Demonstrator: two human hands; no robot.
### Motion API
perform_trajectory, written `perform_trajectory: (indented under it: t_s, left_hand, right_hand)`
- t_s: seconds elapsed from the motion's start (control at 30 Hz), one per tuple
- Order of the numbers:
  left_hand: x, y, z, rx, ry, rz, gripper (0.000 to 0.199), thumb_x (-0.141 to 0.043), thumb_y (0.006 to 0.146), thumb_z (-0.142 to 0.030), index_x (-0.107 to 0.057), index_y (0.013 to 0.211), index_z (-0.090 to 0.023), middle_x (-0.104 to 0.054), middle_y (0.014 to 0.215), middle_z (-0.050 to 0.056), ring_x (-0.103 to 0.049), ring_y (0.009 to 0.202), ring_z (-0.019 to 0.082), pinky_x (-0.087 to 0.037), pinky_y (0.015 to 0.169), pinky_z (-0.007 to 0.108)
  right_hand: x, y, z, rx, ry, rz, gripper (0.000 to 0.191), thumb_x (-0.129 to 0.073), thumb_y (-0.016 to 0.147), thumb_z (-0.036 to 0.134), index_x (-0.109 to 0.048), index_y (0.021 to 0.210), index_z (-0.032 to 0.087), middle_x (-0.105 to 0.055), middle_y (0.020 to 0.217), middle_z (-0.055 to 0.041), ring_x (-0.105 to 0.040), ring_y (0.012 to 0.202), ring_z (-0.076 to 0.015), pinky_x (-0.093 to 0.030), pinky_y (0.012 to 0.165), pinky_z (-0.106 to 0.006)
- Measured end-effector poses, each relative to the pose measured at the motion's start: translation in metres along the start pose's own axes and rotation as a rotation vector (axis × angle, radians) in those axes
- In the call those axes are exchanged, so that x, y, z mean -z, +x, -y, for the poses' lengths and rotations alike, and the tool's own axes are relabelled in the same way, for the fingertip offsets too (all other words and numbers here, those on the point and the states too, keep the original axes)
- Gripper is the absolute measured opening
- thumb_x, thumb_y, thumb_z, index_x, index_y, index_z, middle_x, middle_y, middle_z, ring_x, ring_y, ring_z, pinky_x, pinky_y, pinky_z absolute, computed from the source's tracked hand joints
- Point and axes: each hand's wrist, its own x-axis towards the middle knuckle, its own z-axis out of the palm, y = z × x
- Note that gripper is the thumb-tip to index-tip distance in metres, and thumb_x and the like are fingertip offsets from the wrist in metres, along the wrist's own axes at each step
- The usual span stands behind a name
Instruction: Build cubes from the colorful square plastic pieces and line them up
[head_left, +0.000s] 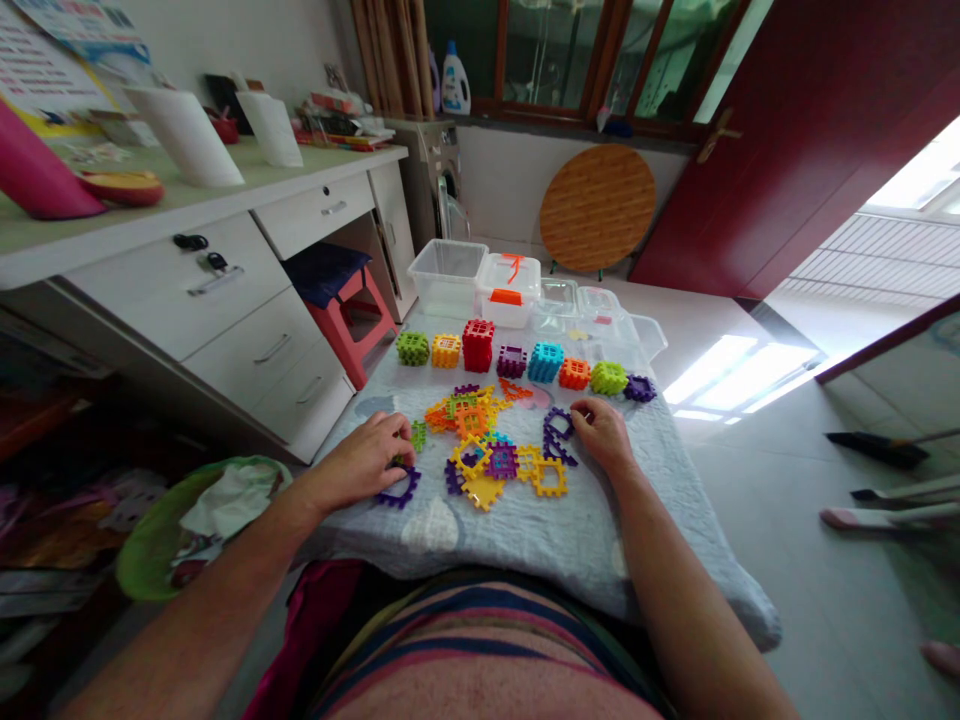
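Observation:
My left hand (373, 452) is at the left of the cloth-covered table, fingers curled, with its thumb on a dark purple square building piece (400, 490). A green piece (418, 435) lies beside its fingertips. My right hand (602, 432) pinches the edge of dark purple notched pieces (559, 437) on the right side. Between the hands spreads a loose pile of interlocking plastic pieces, with an orange piece (471, 421), a yellow square frame (551, 478), a purple piece (502, 460) and a yellow solid piece (482, 491).
Behind the pile stands a row of stacked pieces, including a tall red stack (478, 346) and a blue stack (546, 362). Clear plastic boxes (448, 275) and a lidded box with orange clips (510, 288) line the far edge. A desk (300, 190) stands left, above a red stool (341, 310).

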Motion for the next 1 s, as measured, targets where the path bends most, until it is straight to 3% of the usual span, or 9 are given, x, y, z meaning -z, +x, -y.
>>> perform_trajectory:
  t_s: [0.17,0.27,0.37,0.47,0.6,0.7,0.83,1.0]
  left_hand:
    - [0.007,0.001,-0.008,-0.059,-0.018,-0.169,0.009,-0.061,0.075,-0.023,-0.070,0.078,-0.022,-0.061,0.112,0.006,-0.053,0.106,0.025,-0.041,0.098,0.039]
    - [0.016,0.011,-0.020,-0.059,-0.070,-0.253,0.009,-0.056,0.078,-0.023,-0.064,0.080,-0.021,-0.065,0.101,0.005,-0.057,0.096,0.021,-0.044,0.090,0.035]
    - [0.019,0.035,-0.041,-0.090,-0.105,-0.349,0.008,-0.053,0.082,-0.020,-0.061,0.080,-0.020,-0.066,0.084,0.003,-0.057,0.084,0.019,-0.045,0.080,0.032]
    - [0.011,0.070,-0.069,-0.191,-0.113,-0.434,0.009,-0.055,0.083,-0.014,-0.060,0.078,-0.019,-0.067,0.084,0.004,-0.056,0.085,0.019,-0.044,0.078,0.031]
    - [-0.006,0.115,-0.101,-0.302,-0.029,-0.426,0.012,-0.056,0.085,-0.010,-0.061,0.079,-0.019,-0.066,0.084,0.006,-0.055,0.086,0.020,-0.044,0.076,0.032]
    - [-0.018,0.134,-0.112,-0.347,0.047,-0.366,0.012,-0.057,0.084,-0.008,-0.063,0.081,-0.018,-0.066,0.089,0.007,-0.056,0.090,0.021,-0.045,0.077,0.033]
    - [-0.024,0.127,-0.105,-0.404,-0.038,-0.285,0.010,-0.063,0.081,-0.010,-0.065,0.086,-0.019,-0.066,0.101,0.007,-0.056,0.099,0.021,-0.046,0.087,0.034]
    - [-0.015,0.085,-0.073,-0.281,-0.157,-0.303,0.011,-0.062,0.081,-0.017,-0.064,0.092,-0.019,-0.065,0.105,0.007,-0.056,0.103,0.022,-0.044,0.096,0.037]
  right_hand:
    - [-0.001,-0.001,0.001,-0.002,0.015,-0.006,0.022,-0.051,0.077,0.032,-0.069,0.080,0.020,-0.066,0.073,-0.0042,-0.056,0.063,-0.0179,-0.045,0.066,-0.031]
    - [-0.001,0.000,0.000,0.008,0.018,-0.006,0.021,-0.050,0.077,0.031,-0.068,0.080,0.020,-0.066,0.074,-0.0041,-0.057,0.065,-0.0179,-0.045,0.067,-0.030]
    - [-0.002,0.000,-0.001,0.010,0.022,-0.008,0.021,-0.050,0.077,0.030,-0.068,0.079,0.020,-0.066,0.074,-0.0039,-0.057,0.065,-0.0176,-0.045,0.067,-0.030]
    - [-0.001,0.000,-0.002,0.001,0.046,-0.015,0.021,-0.050,0.077,0.030,-0.067,0.078,0.020,-0.066,0.074,-0.0039,-0.056,0.064,-0.0172,-0.045,0.066,-0.030]
    - [0.000,0.000,-0.002,-0.015,0.078,-0.035,0.019,-0.051,0.076,0.030,-0.067,0.076,0.020,-0.066,0.073,-0.0035,-0.055,0.062,-0.0172,-0.046,0.066,-0.031]
    - [0.001,-0.001,0.002,0.000,0.095,-0.067,0.019,-0.051,0.078,0.029,-0.067,0.077,0.020,-0.065,0.074,-0.0038,-0.056,0.064,-0.0178,-0.047,0.068,-0.031]
    - [0.005,-0.007,0.019,0.131,0.081,-0.110,0.017,-0.054,0.081,0.029,-0.068,0.084,0.020,-0.065,0.088,-0.0066,-0.058,0.087,-0.0218,-0.046,0.085,-0.036]
    - [0.004,-0.015,0.044,0.300,-0.021,0.074,0.026,-0.059,0.083,0.033,-0.070,0.104,0.023,-0.062,0.115,-0.0077,-0.047,0.113,-0.0271,-0.034,0.102,-0.045]
